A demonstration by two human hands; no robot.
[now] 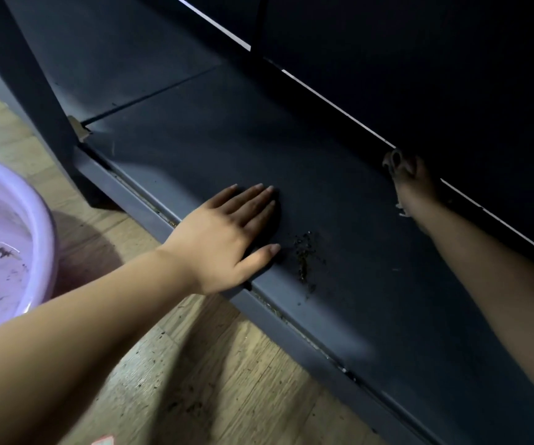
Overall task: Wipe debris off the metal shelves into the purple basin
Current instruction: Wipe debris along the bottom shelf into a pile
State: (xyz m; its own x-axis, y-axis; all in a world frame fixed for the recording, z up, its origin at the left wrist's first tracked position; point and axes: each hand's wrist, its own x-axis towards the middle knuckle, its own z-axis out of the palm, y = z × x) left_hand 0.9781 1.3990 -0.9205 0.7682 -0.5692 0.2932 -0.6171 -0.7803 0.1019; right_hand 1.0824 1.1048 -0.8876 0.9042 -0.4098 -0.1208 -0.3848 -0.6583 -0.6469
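The dark grey metal shelf (339, 200) runs diagonally across the view, just above the floor. A small streak of dark crumbly debris (304, 258) lies on it near the front lip. My left hand (227, 239) rests flat on the shelf just left of the debris, fingers stretched out and holding nothing. My right hand (410, 181) reaches into the shadow at the shelf's back edge. Its fingers are curled, and a pale scrap (401, 212) that looks like tissue pokes out beneath it. The purple basin (39, 220) stands on the floor at the far left, with dirt specks inside.
The shelf's upright post (34, 78) rises at the upper left, next to the basin. The shelf above (419, 75) overhangs the back in deep shadow. Wooden floor (211, 374) with scattered crumbs lies in front of the shelf lip.
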